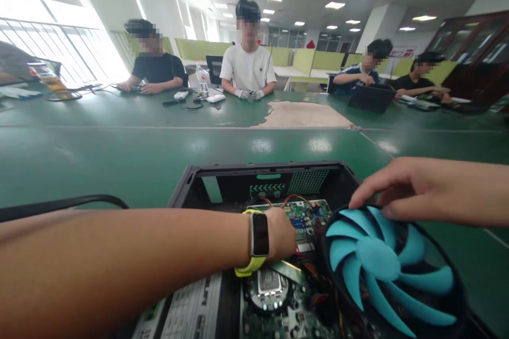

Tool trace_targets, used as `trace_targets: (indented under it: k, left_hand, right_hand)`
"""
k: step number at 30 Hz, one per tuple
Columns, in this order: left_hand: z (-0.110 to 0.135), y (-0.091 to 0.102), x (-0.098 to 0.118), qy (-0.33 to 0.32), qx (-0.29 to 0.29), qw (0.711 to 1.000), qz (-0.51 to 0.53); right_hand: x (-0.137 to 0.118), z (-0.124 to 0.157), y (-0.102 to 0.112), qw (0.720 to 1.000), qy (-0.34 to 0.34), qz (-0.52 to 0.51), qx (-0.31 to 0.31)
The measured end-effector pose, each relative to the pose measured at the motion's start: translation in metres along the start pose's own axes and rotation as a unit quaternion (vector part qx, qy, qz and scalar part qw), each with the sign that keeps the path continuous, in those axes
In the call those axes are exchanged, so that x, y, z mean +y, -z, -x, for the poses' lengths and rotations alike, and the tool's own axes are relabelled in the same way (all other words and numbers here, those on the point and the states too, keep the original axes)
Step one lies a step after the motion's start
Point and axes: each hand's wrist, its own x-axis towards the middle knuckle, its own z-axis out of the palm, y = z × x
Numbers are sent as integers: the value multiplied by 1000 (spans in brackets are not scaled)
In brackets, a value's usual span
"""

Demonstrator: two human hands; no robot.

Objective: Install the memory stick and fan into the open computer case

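An open black computer case (191,183) lies on the green table in front of me, its green motherboard (308,214) and empty CPU socket (268,283) exposed. My right hand (401,188) grips the top rim of a black cooler fan with blue blades (382,270), held tilted over the case's right side. My left hand (280,233), with a yellow-strapped watch on the wrist, reaches down into the case above the socket. Its fingers are hidden, so what they touch is unclear.
A black cable (79,202) curves along the table at left. Four people sit at the far side of the green table (119,153) with a bottle (202,83), a laptop (369,98) and small devices. A worn bare patch (306,115) marks the tabletop.
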Motion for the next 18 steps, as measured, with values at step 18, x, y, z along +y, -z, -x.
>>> trace_targets:
  k: [18]
  left_hand:
    - [58,52,-40,226,153,739,616]
  right_hand:
    - [-43,-84,-64,973,69,96,198]
